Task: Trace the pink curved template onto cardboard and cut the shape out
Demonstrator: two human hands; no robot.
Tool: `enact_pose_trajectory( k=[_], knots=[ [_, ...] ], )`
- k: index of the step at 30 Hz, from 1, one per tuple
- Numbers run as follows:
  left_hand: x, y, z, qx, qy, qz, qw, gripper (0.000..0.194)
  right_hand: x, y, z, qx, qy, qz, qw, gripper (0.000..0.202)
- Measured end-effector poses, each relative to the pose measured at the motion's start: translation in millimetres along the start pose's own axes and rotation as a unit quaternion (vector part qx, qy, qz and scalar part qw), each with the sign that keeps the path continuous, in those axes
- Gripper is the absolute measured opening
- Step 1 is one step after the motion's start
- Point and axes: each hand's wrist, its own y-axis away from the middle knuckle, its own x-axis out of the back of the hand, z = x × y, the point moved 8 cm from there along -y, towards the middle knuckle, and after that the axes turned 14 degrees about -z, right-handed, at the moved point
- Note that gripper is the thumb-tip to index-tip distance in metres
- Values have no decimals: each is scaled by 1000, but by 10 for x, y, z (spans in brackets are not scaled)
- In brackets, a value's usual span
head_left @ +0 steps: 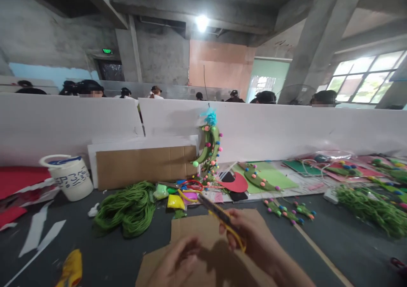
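My right hand (244, 229) is closed around a pair of scissors (219, 213) with a yellow handle loop. The long dark part has a ridged yellowish edge and points up to the left. My left hand (179, 257) is held low beside it, blurred, its fingers loosely bent and apart with nothing seen in them. Under both hands lies a piece of brown cardboard (186, 227). Beyond them, a green crescent ornament (210, 151) with colourful pompoms and a blue tuft is up against the white partition.
Green yarn (127, 210) lies to the left near a white bucket (74, 179). A yellow packet (176, 202) and red-handled scissors (192, 185) sit behind the cardboard. Pompom-dotted green pieces (289, 210) and more yarn (372, 208) are on the right. Several people's heads show past the partition (286, 130).
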Motion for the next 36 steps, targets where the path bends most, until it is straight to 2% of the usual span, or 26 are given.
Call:
enact_pose_trajectory(
  k=[1,3,5,7,11,14,17,20,22,26,28,31,36],
  knots=[
    [-77,-48,38,-3,16,-8,1000,62,-262,4,137,2,-50,-27,998,32],
    [-180,-95,102,-27,103,-12,994,63,-745,13,352,12,-228,-105,968,34],
    [-214,-70,123,-37,167,0,985,53,-978,45,448,29,-281,-122,951,36],
    [-237,-9,95,-26,207,-5,978,46,-1086,91,487,38,-310,-136,940,37],
    [-252,85,36,-28,243,-36,969,38,-1139,178,519,39,-313,-166,934,42],
    [-299,89,21,-44,262,-57,962,37,-1131,201,600,23,-313,-147,938,46],
    [-401,88,42,-53,285,-78,954,41,-1147,211,650,21,-341,-126,931,60],
    [-502,115,75,-50,307,-96,946,42,-1153,227,648,18,-335,-123,934,59],
    [-538,145,93,-43,315,-104,942,39,-1172,245,617,7,-329,-145,933,51],
    [-547,199,140,-30,320,-117,940,37,-1287,320,430,14,-335,-228,914,42],
    [-537,213,177,-27,314,-120,942,37,-1286,349,380,18,-330,-206,921,42],
    [-536,217,225,-24,297,-124,947,36,-1244,351,438,19,-327,-139,935,46],
    [-594,208,213,-13,303,-136,943,35,-1312,301,618,3,-345,-145,927,49]
  ],
)
